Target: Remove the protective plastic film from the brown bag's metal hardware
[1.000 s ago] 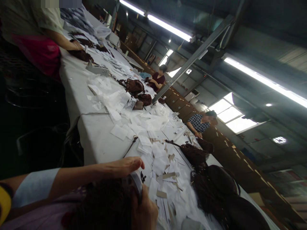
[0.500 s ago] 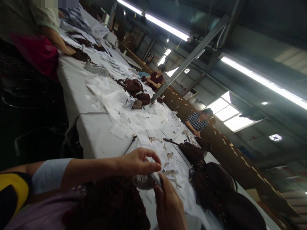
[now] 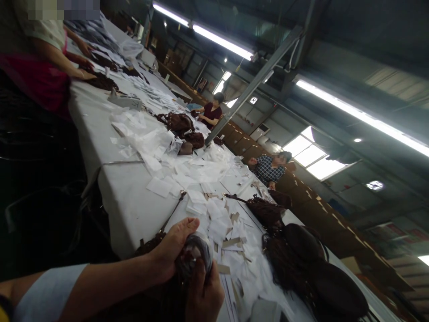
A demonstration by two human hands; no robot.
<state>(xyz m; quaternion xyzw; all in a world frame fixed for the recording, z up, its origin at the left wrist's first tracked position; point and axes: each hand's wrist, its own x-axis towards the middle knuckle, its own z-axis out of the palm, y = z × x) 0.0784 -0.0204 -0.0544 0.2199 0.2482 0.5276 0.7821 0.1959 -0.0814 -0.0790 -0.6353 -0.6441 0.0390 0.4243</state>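
Roll (image 3: 203, 245) between left hand (image 3: 172, 246) and right hand (image 3: 207, 290).
Clamped by both, near table (image 3: 124, 197); on table, paper (image 3: 219, 223) and bags (image 3: 337, 286).

The left hand (image 3: 174, 245) and the right hand (image 3: 206, 293) cover much of the shiny round thing (image 3: 203, 245) between them, so what it is cannot be told, and the bottom edge cuts off the right wrist. That edge also crops the dark bags (image 3: 338, 286), and the left edge crops a co-worker (image 3: 45, 47). The table (image 3: 122, 210) and its load hide the lower bodies of 2 people (image 3: 212, 114) farther off, whose handiwork is too small to make out.
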